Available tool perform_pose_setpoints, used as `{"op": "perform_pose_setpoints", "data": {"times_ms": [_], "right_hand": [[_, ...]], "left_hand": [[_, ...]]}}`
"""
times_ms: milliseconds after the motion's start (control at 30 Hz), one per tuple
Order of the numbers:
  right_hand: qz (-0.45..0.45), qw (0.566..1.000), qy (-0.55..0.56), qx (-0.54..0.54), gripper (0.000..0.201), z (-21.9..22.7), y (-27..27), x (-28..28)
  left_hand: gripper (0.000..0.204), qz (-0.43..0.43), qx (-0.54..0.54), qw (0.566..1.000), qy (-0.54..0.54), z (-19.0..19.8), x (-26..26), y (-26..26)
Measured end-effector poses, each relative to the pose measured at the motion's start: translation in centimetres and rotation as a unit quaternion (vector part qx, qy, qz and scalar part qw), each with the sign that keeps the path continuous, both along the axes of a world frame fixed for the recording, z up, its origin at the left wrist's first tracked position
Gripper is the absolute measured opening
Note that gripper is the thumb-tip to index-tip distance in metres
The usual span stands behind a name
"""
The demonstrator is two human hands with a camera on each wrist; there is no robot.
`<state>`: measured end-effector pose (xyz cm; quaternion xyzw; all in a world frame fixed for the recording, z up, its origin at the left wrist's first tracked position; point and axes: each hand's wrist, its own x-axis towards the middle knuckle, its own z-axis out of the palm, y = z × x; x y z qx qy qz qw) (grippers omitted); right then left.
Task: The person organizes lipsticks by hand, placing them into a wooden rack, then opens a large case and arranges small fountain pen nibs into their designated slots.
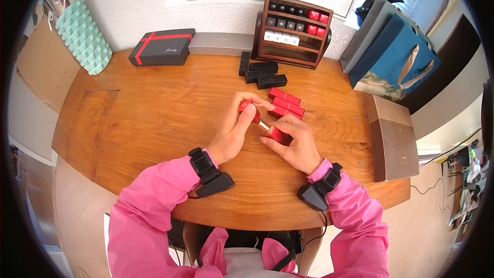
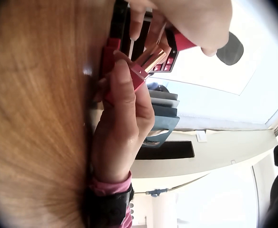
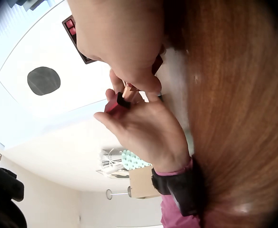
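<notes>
My left hand [image 1: 232, 129] holds a red lipstick cap [image 1: 246, 106] between thumb and fingers. Curled round the red lipstick base [image 1: 278, 135] is my right hand [image 1: 295, 144], with the gold tube [image 1: 264, 126] pointing up and left towards the cap. In the left wrist view, the gold tube [image 2: 154, 58] stands out of the base [image 2: 138, 78], and the cap [image 2: 181, 41] is close to its end. The right wrist view shows the cap [image 3: 116, 105] at the gold part [image 3: 129, 92]; whether they touch is unclear. Red boxes [image 1: 286, 105] lie just beyond my hands.
Several black boxes [image 1: 271, 81] lie behind the red ones. A wooden rack [image 1: 295, 54] with black, red and white items stands at the back. Further off are a black gift box [image 1: 162, 47], a grey-brown box [image 1: 393, 139], a blue bag [image 1: 393, 54] and a green bag [image 1: 85, 36].
</notes>
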<state>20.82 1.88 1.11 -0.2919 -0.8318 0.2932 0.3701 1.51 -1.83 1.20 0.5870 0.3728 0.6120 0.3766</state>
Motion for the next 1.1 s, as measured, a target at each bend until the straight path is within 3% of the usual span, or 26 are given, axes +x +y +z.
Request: {"op": "perform_pose_setpoints", "data": {"times_ms": [167, 300, 400, 533, 600, 733, 833, 900, 1033, 1100], "right_hand": [[0.006, 0.999, 0.042, 0.0, 0.033, 0.0, -0.1, -0.1], [0.007, 0.999, 0.05, -0.004, 0.034, 0.2, 0.0, 0.0], [0.009, 0.998, 0.057, 0.001, 0.033, 0.3, -0.1, 0.0], [0.016, 0.998, 0.047, -0.028, 0.031, 0.5, -0.2, 0.3], [0.02, 0.998, 0.038, -0.045, 0.031, 0.4, -0.2, 0.3], [0.047, 0.996, 0.048, -0.055, 0.029, 0.4, -0.2, 0.4], [0.066, 0.994, 0.062, -0.06, 0.025, 0.1, -0.1, 0.3], [0.083, 0.992, 0.073, -0.057, 0.022, 0.0, -0.1, 0.1], [0.046, 0.995, 0.053, -0.065, 0.027, 0.2, 0.0, 0.7], [0.009, 0.997, 0.03, -0.065, 0.027, 0.6, 0.2, 1.2]], "left_hand": [[0.035, -0.063, -0.031, 0.991, 0.111, -0.1, 0.0, 0.2], [0.047, -0.052, -0.039, 0.984, 0.163, -0.2, -0.4, 0.1], [0.055, -0.057, -0.028, 0.99, 0.126, -0.7, -0.3, 0.3], [0.057, -0.072, -0.068, 0.987, 0.126, -0.3, -0.4, 0.0], [0.058, -0.072, -0.027, 0.98, 0.182, -0.2, -0.5, 0.0], [0.06, -0.094, -0.046, 0.983, 0.152, -0.3, -0.3, -0.1], [0.061, -0.095, -0.041, 0.977, 0.187, 0.1, -0.3, -0.2], [0.061, -0.088, 0.054, 0.959, 0.265, 0.0, 0.0, -0.1], [0.057, -0.081, 0.086, 0.963, 0.242, -0.4, 0.8, -0.3], [0.054, -0.013, 0.041, 0.972, 0.23, -0.4, 0.4, -0.4]]}}
